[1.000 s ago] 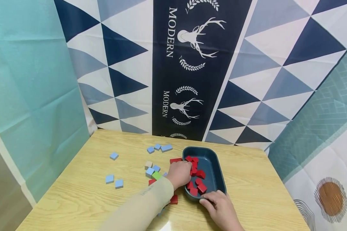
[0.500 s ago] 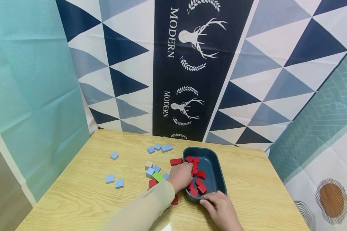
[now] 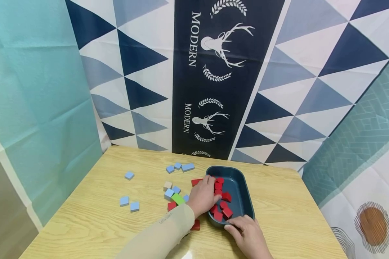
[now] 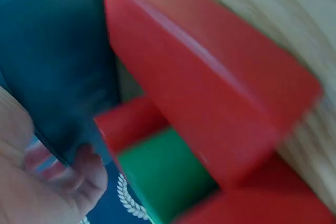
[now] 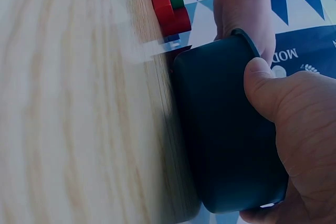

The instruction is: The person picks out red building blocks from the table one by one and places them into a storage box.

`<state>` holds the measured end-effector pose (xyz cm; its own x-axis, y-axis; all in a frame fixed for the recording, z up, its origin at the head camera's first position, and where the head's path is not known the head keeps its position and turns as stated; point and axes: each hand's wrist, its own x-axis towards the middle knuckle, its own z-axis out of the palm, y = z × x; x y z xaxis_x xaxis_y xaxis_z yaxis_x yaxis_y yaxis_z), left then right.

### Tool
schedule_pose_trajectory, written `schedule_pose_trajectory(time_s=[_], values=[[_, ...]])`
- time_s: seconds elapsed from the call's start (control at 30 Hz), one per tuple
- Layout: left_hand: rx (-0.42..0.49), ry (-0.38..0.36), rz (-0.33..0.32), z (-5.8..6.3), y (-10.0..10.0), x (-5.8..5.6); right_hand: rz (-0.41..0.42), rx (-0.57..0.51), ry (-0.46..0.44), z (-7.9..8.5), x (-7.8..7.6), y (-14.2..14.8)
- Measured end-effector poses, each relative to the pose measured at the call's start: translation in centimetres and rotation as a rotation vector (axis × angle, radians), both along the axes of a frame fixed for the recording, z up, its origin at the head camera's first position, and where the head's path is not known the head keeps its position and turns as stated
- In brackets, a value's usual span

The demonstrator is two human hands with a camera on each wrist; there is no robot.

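A dark teal rectangular dish point(image 3: 237, 189) stands on the table with several red blocks point(image 3: 227, 212) along its left side. My left hand point(image 3: 203, 196) reaches over the dish's left rim, its thumb and fingers spread apart above the red blocks. The left wrist view shows nothing between those fingers point(image 4: 92, 174), which lie close by the dish wall. My right hand point(image 3: 249, 233) grips the near right corner of the dish, thumb on the rim, as the right wrist view shows with the thumb point(image 5: 260, 80) over the edge.
Left of the dish lie light blue blocks point(image 3: 134, 207), a green block point(image 3: 177, 198), a plain wooden block point(image 3: 168, 185) and a red block point(image 3: 171, 206). A big red block point(image 4: 210, 77) and a green cylinder point(image 4: 165, 171) sit near the left wrist. Patterned cloth point(image 3: 149, 72) hangs behind the table.
My left hand's fingers have loosened and spread, with the thumb now out over the dish. My right hand has kept its grip on the dish corner, and the dish stays in place.
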<state>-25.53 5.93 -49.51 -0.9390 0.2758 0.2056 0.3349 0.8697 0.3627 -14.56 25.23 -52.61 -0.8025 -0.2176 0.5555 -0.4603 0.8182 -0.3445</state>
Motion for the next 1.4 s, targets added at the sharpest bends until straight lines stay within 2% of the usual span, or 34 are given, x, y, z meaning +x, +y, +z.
schedule_pose_trajectory(time_s=[0.07, 0.17, 0.23, 0.33, 0.43, 0.53, 0.83, 0.93, 1.07, 1.1, 1.17, 1.2, 1.27, 1.33, 1.4], values=[[0.033, 0.07, 0.012, -0.3, -0.9, -0.7, -0.005, -0.002, -0.015, 0.1, 0.0, 0.0], [-0.006, 0.107, 0.051, -0.8, -2.5, -1.9, -0.02, -0.006, -0.054, 0.1, 0.0, 0.0], [-0.068, 0.072, 0.069, -1.0, -3.6, -2.6, -0.032, -0.007, -0.083, 0.2, 0.0, 0.0], [-0.156, -0.002, 0.061, -1.4, -4.6, -3.4, -0.041, -0.008, -0.11, 0.2, 0.0, 0.0], [-0.213, -0.013, 0.043, -1.4, -4.8, -3.8, -0.039, -0.011, -0.122, 0.2, 0.1, 0.0], [-0.227, -0.003, 0.054, -1.2, -4.6, -3.8, -0.038, -0.017, -0.125, 0.2, 0.1, 0.0], [-0.105, -0.035, 0.066, -0.8, -4.4, -3.5, -0.036, -0.019, -0.115, 0.3, 0.2, 0.1], [-0.068, -0.013, 0.094, -0.6, -4.9, -3.8, -0.033, -0.02, -0.107, 0.3, 0.3, 0.1], [0.043, 0.038, 0.121, 1.0, -5.1, -4.2, -0.029, -0.023, -0.083, 0.4, 0.3, 0.1], [0.085, 0.03, 0.11, 1.7, -4.9, -4.2, -0.028, -0.025, -0.077, 0.4, 0.3, 0.2], [0.114, 0.022, 0.072, 3.0, -4.4, -4.0, -0.024, -0.026, -0.064, 0.5, 0.3, 0.2], [0.103, 0.011, 0.046, 3.7, -4.1, -3.9, -0.022, -0.024, -0.058, 0.5, 0.3, 0.2], [0.007, 0.028, -0.027, 4.7, -3.3, -3.5, -0.016, -0.023, -0.049, 0.5, 0.3, 0.2], [-0.136, 0.068, -0.093, 5.0, -2.5, -3.1, -0.013, -0.017, -0.043, 0.3, 0.3, 0.1], [-0.259, 0.113, -0.135, 4.9, -1.8, -2.8, -0.013, -0.015, -0.044, 0.2, 0.3, 0.1]])
